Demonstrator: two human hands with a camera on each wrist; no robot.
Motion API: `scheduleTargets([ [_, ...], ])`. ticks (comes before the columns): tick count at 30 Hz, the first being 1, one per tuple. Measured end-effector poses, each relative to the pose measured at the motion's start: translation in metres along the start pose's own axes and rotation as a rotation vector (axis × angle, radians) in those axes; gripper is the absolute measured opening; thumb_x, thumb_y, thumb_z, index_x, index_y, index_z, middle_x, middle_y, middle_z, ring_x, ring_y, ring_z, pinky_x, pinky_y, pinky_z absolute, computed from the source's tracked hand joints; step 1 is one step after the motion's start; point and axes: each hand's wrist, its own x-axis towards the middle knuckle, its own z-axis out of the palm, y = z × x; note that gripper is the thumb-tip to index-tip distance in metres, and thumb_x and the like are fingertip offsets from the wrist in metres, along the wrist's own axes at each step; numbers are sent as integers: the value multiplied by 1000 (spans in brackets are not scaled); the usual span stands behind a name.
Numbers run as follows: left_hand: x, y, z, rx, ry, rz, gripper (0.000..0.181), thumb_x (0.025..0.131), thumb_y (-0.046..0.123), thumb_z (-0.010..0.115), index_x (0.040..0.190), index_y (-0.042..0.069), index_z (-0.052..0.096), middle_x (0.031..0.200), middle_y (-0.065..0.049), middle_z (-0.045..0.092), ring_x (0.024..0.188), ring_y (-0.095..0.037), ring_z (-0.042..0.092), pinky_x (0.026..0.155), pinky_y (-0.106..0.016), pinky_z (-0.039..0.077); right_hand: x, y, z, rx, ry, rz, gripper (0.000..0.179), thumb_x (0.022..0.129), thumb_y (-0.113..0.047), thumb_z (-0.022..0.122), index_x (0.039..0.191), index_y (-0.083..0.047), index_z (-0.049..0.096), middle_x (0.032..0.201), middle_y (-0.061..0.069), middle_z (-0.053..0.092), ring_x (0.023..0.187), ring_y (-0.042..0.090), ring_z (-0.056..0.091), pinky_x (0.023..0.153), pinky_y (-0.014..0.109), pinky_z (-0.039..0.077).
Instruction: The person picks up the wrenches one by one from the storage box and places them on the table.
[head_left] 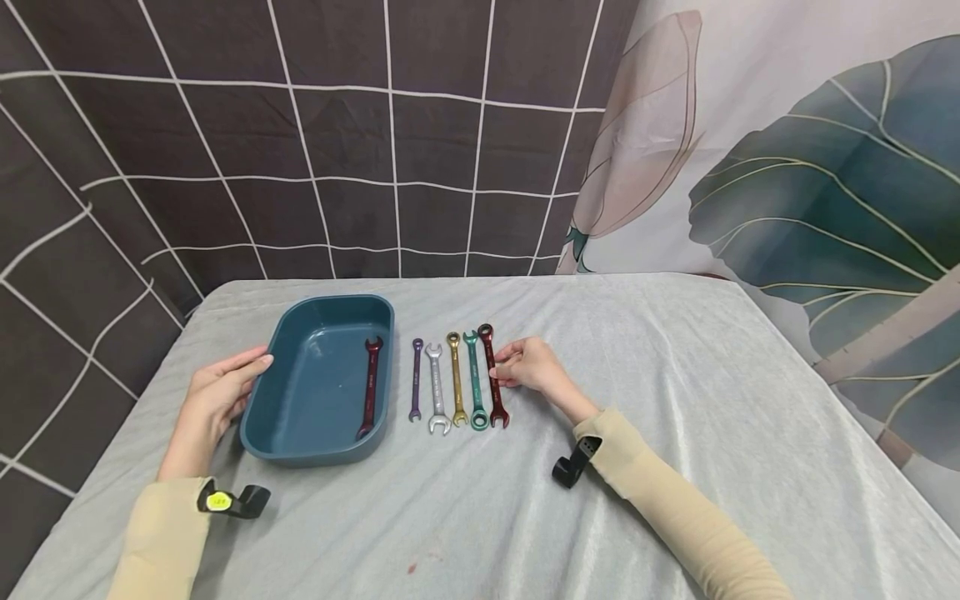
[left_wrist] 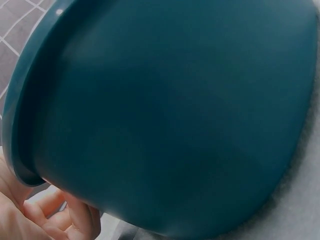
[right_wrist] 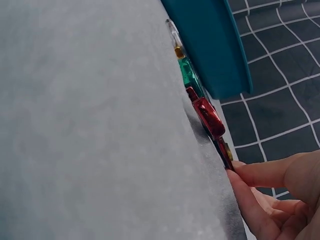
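My left hand (head_left: 217, 392) holds the left rim of a blue plastic basin (head_left: 258, 446); in the left wrist view its fingers (left_wrist: 80, 215) curl under the lip. Inside the basin, along its right wall, a dark red open-end wrench (head_left: 371, 387) leans. My right hand (head_left: 528, 367) pinches the shank of a red combination wrench (head_left: 495, 392) between thumb and fingertips, as the right wrist view also shows. This wrench is rightmost in a row, beside a green wrench (head_left: 474, 379), a gold wrench (head_left: 455, 379), a silver wrench (head_left: 437, 387) and a small purple wrench (head_left: 416, 379).
A grey cloth (head_left: 450, 517) covers the table. Behind it hangs a dark curtain (head_left: 337, 133) with a white grid, and a leaf-patterned curtain (head_left: 847, 200) hangs at the right. A black camera (head_left: 576, 462) sits on my right cuff, another (head_left: 236, 502) on my left.
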Motion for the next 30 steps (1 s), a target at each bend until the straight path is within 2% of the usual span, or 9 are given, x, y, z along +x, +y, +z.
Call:
scheduleTargets([
  [6, -1, -1, 0, -6, 2, -3, 26, 83, 31, 75, 107, 40, 70, 69, 25, 66, 65, 6, 64, 59, -16, 52, -3, -2, 2, -55, 19, -8, 23, 80, 0, 73, 101, 6, 67, 86, 16, 74, 57, 9, 65, 60, 25, 57],
  [10, -1, -1, 0, -2, 5, -8, 41, 83, 32, 75, 122, 37, 64, 69, 26, 66, 66, 6, 64, 60, -16, 52, -3, -3, 2, -84, 31, 0, 24, 79, -2, 75, 101, 4, 69, 85, 15, 74, 57, 9, 65, 59, 26, 57],
  [20, 0, -1, 1, 14, 11, -7, 55, 83, 34, 75, 134, 31, 56, 69, 28, 64, 66, 7, 63, 60, -16, 52, -3, -5, 3, -172, 67, -18, 25, 77, -6, 78, 99, 2, 71, 81, 13, 75, 57, 11, 66, 57, 25, 55],
  [30, 0, 1, 1, 18, 10, -9, 46, 83, 32, 75, 127, 35, 61, 69, 28, 64, 66, 7, 63, 60, -16, 51, -5, -7, 3, -206, 89, -19, 23, 76, -6, 78, 98, 1, 72, 77, 10, 74, 55, 10, 66, 55, 25, 55],
])
